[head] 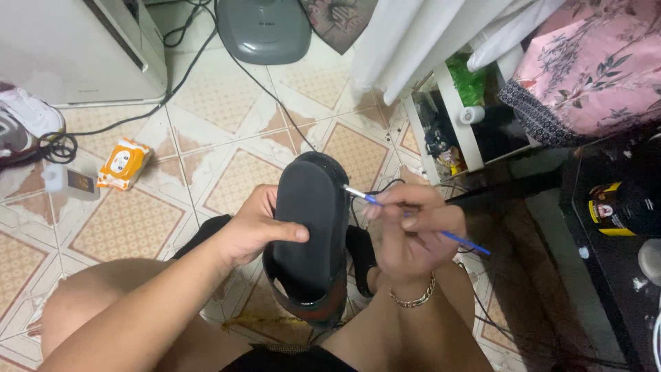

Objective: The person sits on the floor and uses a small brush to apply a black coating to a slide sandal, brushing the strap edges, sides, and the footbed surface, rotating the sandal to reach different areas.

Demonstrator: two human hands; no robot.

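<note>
One sandal, toe pointing away, upright.

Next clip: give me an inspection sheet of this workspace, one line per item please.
Surface: tiled floor, beige and white pattern, worn patches.
Job's things: black shoe held sole up; thin blue-handled brush with its tip at the sole's edge.
Clutter: orange wipes pack; small white bottle; sneaker at the left edge.
Grippers: left hand grips the shoe, thumb across the sole; right hand holds the brush in its fingers, chain bracelet on the wrist.
Cables: black cables run across the floor, coiled at left.
Surroundings: grey appliance; white cabinet; white shelf unit; pink floral fabric; dark table with a yellow-and-black tin.
</note>
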